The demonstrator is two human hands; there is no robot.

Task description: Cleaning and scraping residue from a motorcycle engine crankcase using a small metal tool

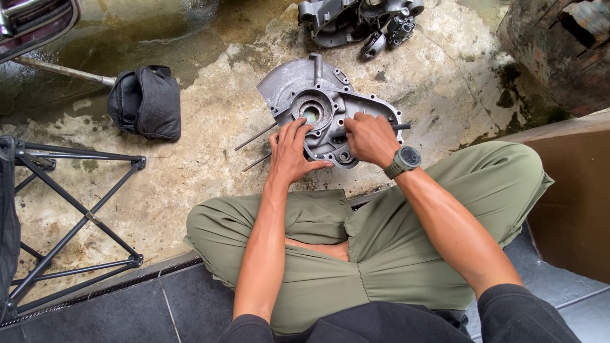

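On the rough concrete floor [210,121] in front of crossed legs, a grey metal engine casing [318,105] is steadied by both hands.

The left hand [291,154] is laid flat with fingers spread wide on the casing's near left edge, closing on nothing; the right hand [368,138] is curled narrow around a thin dark tool [401,126] set against the casing's right side. A round opening [311,113] is left uncovered just beyond the fingers. Two thin metal rods [257,148] are seen just beside the casing on the left. Open floor is left to the left, up to a black bag [147,101] and a black folding frame [76,216]. Beyond the casing, more engine parts [356,22] are piled; a weathered wooden block [562,51] and a brown board [572,203] close the right side.
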